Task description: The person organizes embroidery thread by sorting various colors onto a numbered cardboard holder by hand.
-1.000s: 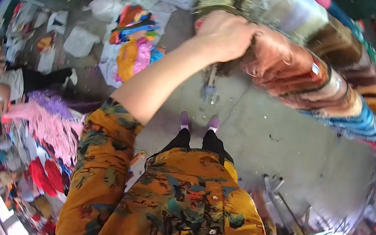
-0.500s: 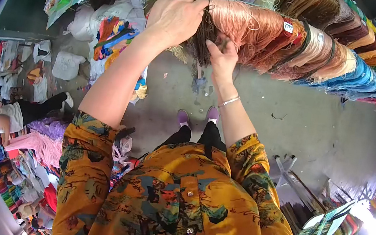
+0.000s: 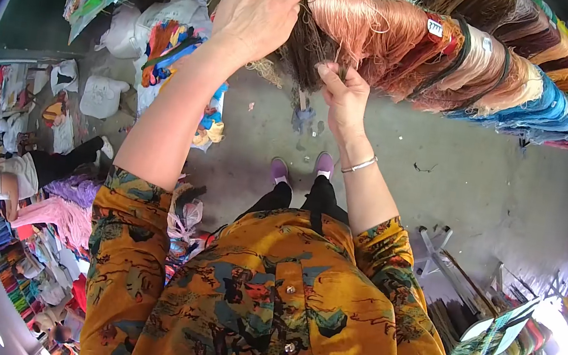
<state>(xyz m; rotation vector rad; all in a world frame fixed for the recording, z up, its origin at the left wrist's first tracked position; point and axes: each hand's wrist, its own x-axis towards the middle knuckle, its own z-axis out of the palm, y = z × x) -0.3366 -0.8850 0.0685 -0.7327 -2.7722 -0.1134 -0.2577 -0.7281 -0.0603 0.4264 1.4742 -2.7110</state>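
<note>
My left hand (image 3: pixel 257 20) curls over the top of a dark brown skein of thread (image 3: pixel 309 50), at the near end of a long hanging row. Just right of it hangs a glossy salmon-pink skein (image 3: pixel 346 16), with some loops standing loose. My right hand (image 3: pixel 346 95), a bracelet at its wrist, is closed in a pinch at the lower edge between these two skeins. Fine strands of thread run up from its fingertips; which skein they belong to I cannot tell.
Rust, cream, blue and pink skeins (image 3: pixel 555 107) continue the row to the right. Colourful bundles (image 3: pixel 172 45) lie at left. A person (image 3: pixel 7 182) bends over pink yarn (image 3: pixel 60 219) at far left. A metal stand (image 3: pixel 443 258) and another thread rack (image 3: pixel 506 354) stand at lower right.
My right hand has moved slightly right and down, drawing out from beside the skeins with its fingers pinched. My left hand has shifted a little left and up, still on the brown skein.
</note>
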